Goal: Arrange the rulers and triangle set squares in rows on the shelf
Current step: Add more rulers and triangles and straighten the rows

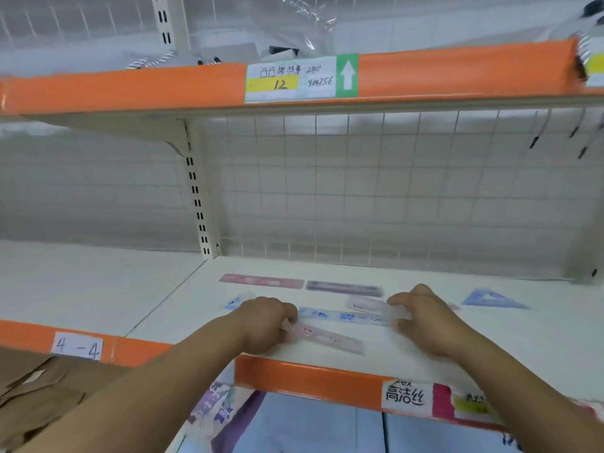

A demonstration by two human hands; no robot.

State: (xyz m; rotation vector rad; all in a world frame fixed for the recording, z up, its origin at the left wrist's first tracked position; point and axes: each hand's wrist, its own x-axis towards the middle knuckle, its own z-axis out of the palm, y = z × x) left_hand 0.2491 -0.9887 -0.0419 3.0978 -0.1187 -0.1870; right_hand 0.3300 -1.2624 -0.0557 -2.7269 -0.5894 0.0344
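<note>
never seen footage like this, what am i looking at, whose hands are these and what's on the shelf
No machine: a person wears a head camera, so this one picture looks down at their own hands. The left hand pinches the end of a clear pink ruler at the front of the white shelf. The right hand seems to pinch a pale ruler, though it is blurred. Lying flat too: a blue ruler between the hands, a pink ruler and purple ruler at the back, a blue set square on the right.
</note>
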